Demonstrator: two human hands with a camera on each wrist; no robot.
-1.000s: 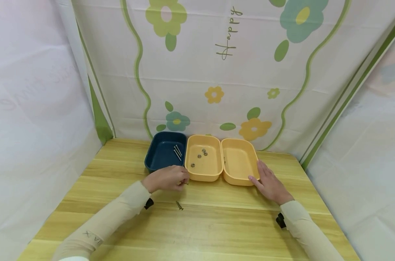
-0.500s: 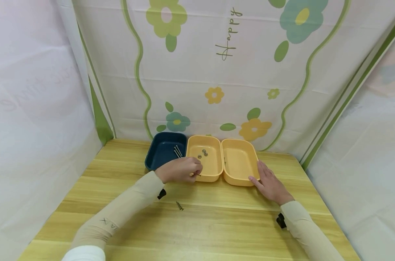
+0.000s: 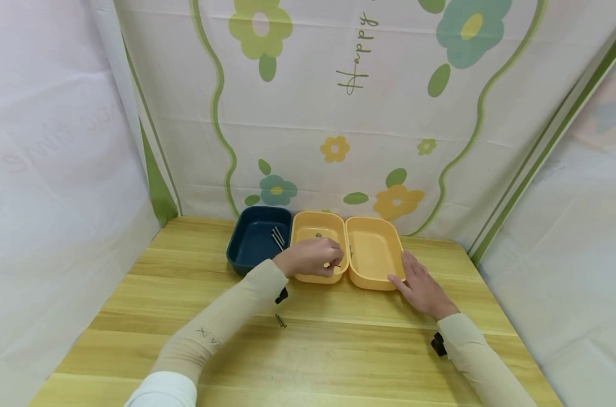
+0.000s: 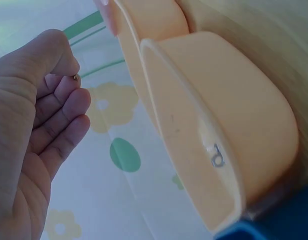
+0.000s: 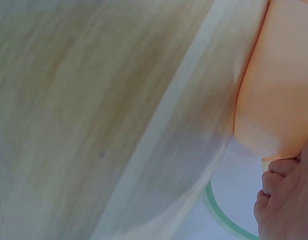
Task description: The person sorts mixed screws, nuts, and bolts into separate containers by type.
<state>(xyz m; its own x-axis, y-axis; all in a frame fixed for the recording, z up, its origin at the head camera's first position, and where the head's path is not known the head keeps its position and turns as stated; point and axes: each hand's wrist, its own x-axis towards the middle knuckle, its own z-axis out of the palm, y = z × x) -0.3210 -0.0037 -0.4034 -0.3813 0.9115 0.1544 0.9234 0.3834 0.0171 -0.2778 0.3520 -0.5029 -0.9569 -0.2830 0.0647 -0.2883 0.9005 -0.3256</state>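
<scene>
My left hand (image 3: 315, 257) hovers over the middle yellow bin (image 3: 333, 277), thumb and index finger pinching a small screw (image 4: 75, 77) whose end pokes out. Most of that screw is hidden by the fingers. A few nuts lie in this bin; one nut (image 3: 318, 235) shows past the hand. My right hand (image 3: 422, 288) holds the near right corner of the right yellow bin (image 3: 376, 282), with the thumb over the rim and the fingers along the outer wall. Inside that bin, by its left wall, is a small dark screw (image 3: 350, 252).
A dark blue bin (image 3: 249, 265) stands at the left of the row, with long silver bolts (image 3: 278, 236) in it. A couple of dark screws (image 3: 280, 321) lie on the wooden table (image 3: 338, 350) in front. A printed cloth (image 3: 297, 113) hangs right behind the bins.
My left hand has moved right with the pinched screw, from the front of the blue bin to over the middle yellow bin. The right hand and the bins stay put.
</scene>
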